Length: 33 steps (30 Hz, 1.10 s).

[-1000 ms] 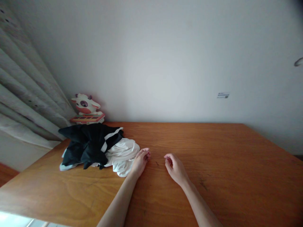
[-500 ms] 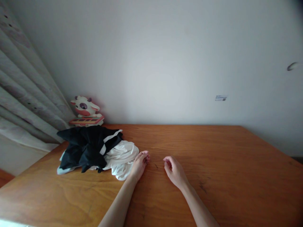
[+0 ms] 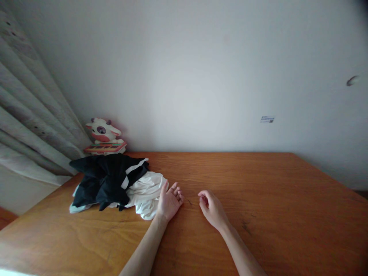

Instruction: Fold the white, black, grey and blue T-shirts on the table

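Observation:
My left hand (image 3: 170, 203) rests on the wooden table with its palm turned up. It is open and holds nothing; its fingers are slightly bent. Just beside it on the left lies a crumpled white cloth (image 3: 148, 191), whose right edge is partly behind my thumb. A black garment with a white stripe (image 3: 105, 180) is heaped against and over the white cloth. My right hand (image 3: 212, 209) lies on the table to the right, its fingers loosely curled with a gap at the thumb. Nothing shows in it.
A cow-shaped toy with a keyboard (image 3: 105, 136) stands behind the heap at the back left. A pale curtain (image 3: 34, 115) hangs on the left. The brown wooden table (image 3: 273, 199) meets a white wall bearing a small printed label (image 3: 267, 119).
My left hand has rolled over from its side to palm up, and its fingers have opened out. My right hand and the clothes have stayed in place.

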Each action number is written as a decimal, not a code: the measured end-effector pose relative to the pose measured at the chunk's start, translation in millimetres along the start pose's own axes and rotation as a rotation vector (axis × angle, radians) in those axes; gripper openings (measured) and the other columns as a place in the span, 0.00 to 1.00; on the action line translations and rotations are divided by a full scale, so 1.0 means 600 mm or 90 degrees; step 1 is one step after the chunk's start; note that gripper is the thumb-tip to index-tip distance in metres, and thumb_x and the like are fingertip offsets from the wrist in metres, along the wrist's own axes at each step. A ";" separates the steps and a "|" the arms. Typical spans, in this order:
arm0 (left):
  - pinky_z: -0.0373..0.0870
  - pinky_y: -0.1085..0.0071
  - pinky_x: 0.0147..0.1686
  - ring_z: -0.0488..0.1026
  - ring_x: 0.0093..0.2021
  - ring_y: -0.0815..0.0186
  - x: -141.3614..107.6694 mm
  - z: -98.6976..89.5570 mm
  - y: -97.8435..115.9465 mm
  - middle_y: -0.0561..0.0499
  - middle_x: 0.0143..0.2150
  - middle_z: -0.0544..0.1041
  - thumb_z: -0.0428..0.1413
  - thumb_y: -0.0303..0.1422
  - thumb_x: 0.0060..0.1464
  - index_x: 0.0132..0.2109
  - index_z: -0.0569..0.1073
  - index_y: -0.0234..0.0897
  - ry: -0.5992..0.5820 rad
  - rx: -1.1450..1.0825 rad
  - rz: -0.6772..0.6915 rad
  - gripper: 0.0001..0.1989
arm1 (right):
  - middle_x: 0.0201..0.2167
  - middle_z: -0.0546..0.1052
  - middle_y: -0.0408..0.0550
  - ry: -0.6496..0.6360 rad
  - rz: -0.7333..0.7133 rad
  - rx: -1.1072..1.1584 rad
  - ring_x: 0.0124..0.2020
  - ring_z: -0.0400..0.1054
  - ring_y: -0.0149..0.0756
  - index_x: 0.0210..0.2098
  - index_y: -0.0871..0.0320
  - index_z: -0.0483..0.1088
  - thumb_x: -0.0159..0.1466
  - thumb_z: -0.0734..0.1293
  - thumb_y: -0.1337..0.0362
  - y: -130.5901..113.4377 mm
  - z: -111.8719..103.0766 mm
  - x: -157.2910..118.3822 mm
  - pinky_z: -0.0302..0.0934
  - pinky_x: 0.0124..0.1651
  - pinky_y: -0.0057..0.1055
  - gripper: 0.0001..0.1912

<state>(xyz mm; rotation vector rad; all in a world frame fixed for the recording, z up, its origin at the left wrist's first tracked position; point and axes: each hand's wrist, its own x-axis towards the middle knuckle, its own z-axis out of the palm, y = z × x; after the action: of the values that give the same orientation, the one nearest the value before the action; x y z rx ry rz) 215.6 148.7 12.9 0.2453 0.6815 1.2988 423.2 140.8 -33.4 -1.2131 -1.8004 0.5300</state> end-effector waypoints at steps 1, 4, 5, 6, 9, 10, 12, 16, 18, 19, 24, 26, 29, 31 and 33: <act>0.72 0.69 0.33 0.73 0.30 0.66 -0.006 0.002 0.001 0.49 0.32 0.74 0.55 0.48 0.60 0.42 0.74 0.34 -0.012 -0.063 -0.035 0.20 | 0.35 0.77 0.47 0.001 -0.001 0.001 0.32 0.71 0.36 0.42 0.54 0.67 0.67 0.59 0.64 0.000 0.000 0.000 0.66 0.39 0.34 0.07; 0.73 0.66 0.34 0.74 0.33 0.62 -0.019 0.004 -0.003 0.45 0.35 0.74 0.48 0.59 0.59 0.46 0.73 0.32 -0.034 -0.234 -0.080 0.32 | 0.35 0.77 0.47 -0.003 -0.004 0.004 0.32 0.71 0.36 0.43 0.54 0.67 0.66 0.59 0.65 0.002 0.001 0.000 0.66 0.39 0.34 0.07; 0.73 0.65 0.33 0.74 0.33 0.62 -0.021 0.004 -0.005 0.45 0.35 0.74 0.47 0.61 0.58 0.46 0.73 0.32 -0.027 -0.263 -0.058 0.34 | 0.35 0.77 0.47 -0.005 -0.004 0.004 0.32 0.71 0.36 0.43 0.54 0.67 0.67 0.59 0.65 0.003 0.001 0.000 0.66 0.39 0.34 0.07; 0.73 0.65 0.32 0.73 0.32 0.61 -0.022 0.004 -0.007 0.45 0.35 0.73 0.47 0.62 0.56 0.46 0.73 0.32 -0.012 -0.283 -0.024 0.35 | 0.35 0.77 0.47 -0.006 -0.004 0.003 0.32 0.71 0.36 0.43 0.54 0.67 0.67 0.59 0.65 0.003 0.001 0.000 0.66 0.39 0.34 0.07; 0.71 0.66 0.29 0.71 0.30 0.63 -0.016 0.003 -0.009 0.46 0.33 0.72 0.45 0.65 0.54 0.44 0.72 0.33 0.054 -0.313 0.069 0.37 | 0.34 0.77 0.47 -0.006 -0.004 -0.004 0.32 0.71 0.36 0.43 0.54 0.66 0.67 0.59 0.64 0.005 0.002 -0.001 0.66 0.39 0.34 0.07; 0.70 0.67 0.28 0.70 0.29 0.63 -0.013 0.003 -0.009 0.47 0.33 0.71 0.43 0.65 0.56 0.43 0.72 0.34 0.077 -0.309 0.086 0.37 | 0.34 0.76 0.47 -0.005 -0.003 -0.008 0.32 0.71 0.36 0.43 0.54 0.66 0.67 0.59 0.64 0.005 0.002 -0.001 0.66 0.39 0.35 0.07; 0.68 0.69 0.26 0.67 0.27 0.65 -0.006 0.001 -0.010 0.48 0.31 0.70 0.38 0.61 0.61 0.42 0.72 0.35 0.111 -0.284 0.111 0.34 | 0.33 0.76 0.47 -0.002 -0.005 -0.011 0.32 0.71 0.36 0.43 0.54 0.66 0.67 0.59 0.64 0.005 0.001 -0.002 0.66 0.39 0.35 0.07; 0.63 0.73 0.24 0.63 0.23 0.69 0.006 -0.005 -0.016 0.53 0.28 0.67 0.40 0.44 0.68 0.40 0.72 0.39 0.115 -0.213 0.161 0.20 | 0.34 0.77 0.47 0.006 -0.015 -0.010 0.32 0.71 0.36 0.43 0.54 0.67 0.67 0.59 0.65 0.003 0.001 -0.002 0.66 0.39 0.34 0.07; 0.60 0.75 0.24 0.61 0.22 0.71 0.008 -0.010 -0.018 0.55 0.27 0.65 0.47 0.37 0.65 0.37 0.71 0.40 0.101 -0.183 0.178 0.12 | 0.34 0.77 0.47 0.007 -0.012 -0.011 0.32 0.71 0.36 0.43 0.54 0.67 0.67 0.59 0.65 0.002 0.000 -0.002 0.66 0.39 0.34 0.07; 0.60 0.75 0.23 0.60 0.21 0.71 0.008 -0.013 -0.017 0.56 0.26 0.64 0.49 0.36 0.63 0.36 0.71 0.40 0.094 -0.172 0.185 0.10 | 0.34 0.77 0.47 0.006 -0.010 -0.011 0.32 0.71 0.36 0.43 0.54 0.67 0.67 0.59 0.65 0.001 0.000 -0.002 0.66 0.39 0.34 0.07; 0.63 0.70 0.26 0.63 0.25 0.67 -0.001 -0.020 -0.008 0.53 0.26 0.63 0.45 0.55 0.59 0.34 0.72 0.40 0.030 -0.163 0.209 0.24 | 0.32 0.77 0.46 -0.001 -0.006 -0.009 0.31 0.71 0.37 0.42 0.54 0.67 0.67 0.59 0.65 0.000 -0.002 -0.001 0.65 0.38 0.34 0.07; 0.63 0.68 0.26 0.62 0.26 0.65 -0.006 -0.019 -0.005 0.52 0.27 0.63 0.39 0.62 0.57 0.34 0.71 0.40 0.021 -0.165 0.210 0.32 | 0.32 0.76 0.46 -0.003 -0.007 -0.012 0.31 0.71 0.37 0.42 0.54 0.67 0.67 0.59 0.65 0.000 -0.002 -0.001 0.65 0.38 0.35 0.07; 0.62 0.69 0.25 0.61 0.26 0.65 -0.012 -0.017 0.003 0.52 0.27 0.62 0.38 0.66 0.54 0.32 0.69 0.40 0.011 -0.180 0.225 0.34 | 0.32 0.76 0.46 -0.006 -0.012 -0.022 0.31 0.71 0.37 0.42 0.54 0.67 0.67 0.59 0.65 0.001 -0.002 -0.001 0.65 0.38 0.35 0.07; 0.61 0.70 0.25 0.59 0.25 0.66 -0.016 -0.017 0.014 0.54 0.26 0.61 0.42 0.64 0.55 0.30 0.66 0.41 0.006 -0.208 0.245 0.30 | 0.31 0.76 0.46 -0.008 -0.017 -0.026 0.31 0.71 0.37 0.42 0.54 0.67 0.67 0.59 0.64 0.001 -0.003 -0.001 0.65 0.38 0.35 0.07; 0.60 0.71 0.24 0.59 0.24 0.67 -0.018 -0.020 0.028 0.55 0.25 0.60 0.46 0.59 0.57 0.28 0.63 0.41 0.007 -0.241 0.264 0.26 | 0.31 0.75 0.45 -0.012 -0.023 -0.028 0.30 0.70 0.36 0.42 0.54 0.67 0.67 0.59 0.65 0.000 -0.004 0.000 0.64 0.37 0.34 0.07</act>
<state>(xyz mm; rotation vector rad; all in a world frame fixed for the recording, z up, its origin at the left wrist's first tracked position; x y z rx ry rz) 194.0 140.8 16.2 0.0685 0.3904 1.7973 425.3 140.4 -32.4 -1.2070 -1.8547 0.4855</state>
